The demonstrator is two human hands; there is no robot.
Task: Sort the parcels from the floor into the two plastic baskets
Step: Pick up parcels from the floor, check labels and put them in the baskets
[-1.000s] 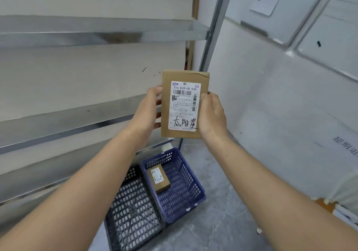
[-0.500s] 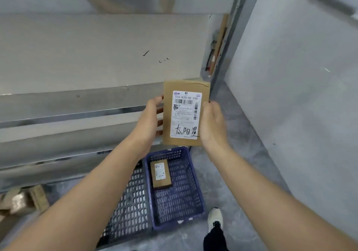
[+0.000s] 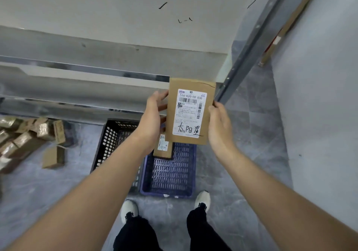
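Head view: cardboard parcel is held upright above the blue basket. Left hand and right hand each have a grip closed on its long edges. Judged light, stiff and not slippery; the side edges suit holding. Black basket adjoins; loose parcels lie on the floor.

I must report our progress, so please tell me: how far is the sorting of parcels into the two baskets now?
Done: one small parcel lies in the blue basket. The black basket shows none, though an arm hides part. In progress: a labelled parcel is held up above the baskets. Left: a pile of parcels waits on the floor, so most work remains.
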